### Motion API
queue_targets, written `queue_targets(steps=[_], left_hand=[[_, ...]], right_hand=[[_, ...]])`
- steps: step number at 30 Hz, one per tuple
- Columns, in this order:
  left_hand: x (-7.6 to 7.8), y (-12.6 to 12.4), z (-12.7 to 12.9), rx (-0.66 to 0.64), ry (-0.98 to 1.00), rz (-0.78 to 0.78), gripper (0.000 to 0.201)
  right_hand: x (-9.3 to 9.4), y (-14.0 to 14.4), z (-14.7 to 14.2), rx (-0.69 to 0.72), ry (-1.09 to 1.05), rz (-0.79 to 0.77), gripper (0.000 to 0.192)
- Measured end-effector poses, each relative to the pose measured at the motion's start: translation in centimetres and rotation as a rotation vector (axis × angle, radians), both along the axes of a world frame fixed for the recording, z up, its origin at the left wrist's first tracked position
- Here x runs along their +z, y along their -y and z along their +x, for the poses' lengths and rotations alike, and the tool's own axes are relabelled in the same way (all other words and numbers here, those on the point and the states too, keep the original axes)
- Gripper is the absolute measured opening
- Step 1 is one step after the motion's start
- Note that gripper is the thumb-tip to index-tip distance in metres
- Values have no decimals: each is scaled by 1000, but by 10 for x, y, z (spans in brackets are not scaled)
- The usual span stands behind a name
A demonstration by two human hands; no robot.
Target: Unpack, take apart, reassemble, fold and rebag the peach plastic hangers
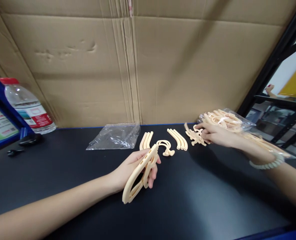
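Observation:
My left hand [130,168], low in the middle of the head view, is closed around a folded cream plastic clothes hanger [133,176] with slots along one edge. My right hand [215,134] reaches to a pile of small cream plastic hanger parts [197,137]. Its fingers are bent together at the pile's right side, and what they grip is hidden. Between the hands lie curved cream hooks [164,144]. Behind my left hand are several hanger arms [146,140] side by side, and a second row of curved arms [178,138] lies left of the pile.
An empty clear plastic bag [114,136] lies at the back of the black table [183,203]. At the right are filled bags of cream parts [224,120]. A red-capped water bottle [29,106] stands at the left, before a cardboard wall [88,70].

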State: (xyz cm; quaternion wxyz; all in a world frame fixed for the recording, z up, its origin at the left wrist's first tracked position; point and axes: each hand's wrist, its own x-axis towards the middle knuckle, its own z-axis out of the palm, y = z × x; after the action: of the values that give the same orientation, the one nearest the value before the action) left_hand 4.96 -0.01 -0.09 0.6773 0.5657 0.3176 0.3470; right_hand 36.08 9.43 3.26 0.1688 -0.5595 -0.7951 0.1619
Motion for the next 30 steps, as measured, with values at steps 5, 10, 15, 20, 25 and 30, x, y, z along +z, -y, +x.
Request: queue_targets(steps=[5,10,15,20,25,30], left_hand=[[3,0,0,38,44,-23,25],[3,-3,-1,73,99,-32,27],[5,-2,-1,120,70,-70,16],[7,-2,0,165,121,-113,10],[5,-3,-2,201,163,-117,16],[7,2,1,258,153,-85,21]], right_hand=[[-12,-13,8,-92,90,10,40],[-7,-7,1,-71,91,113,30],[-9,-23,-4,-78,47,224,26],[-7,-34,-20,-22,-69,273,24],[-8,20,-62,194,-312,254,18],[-15,85,-95,531,-427,75,18]])
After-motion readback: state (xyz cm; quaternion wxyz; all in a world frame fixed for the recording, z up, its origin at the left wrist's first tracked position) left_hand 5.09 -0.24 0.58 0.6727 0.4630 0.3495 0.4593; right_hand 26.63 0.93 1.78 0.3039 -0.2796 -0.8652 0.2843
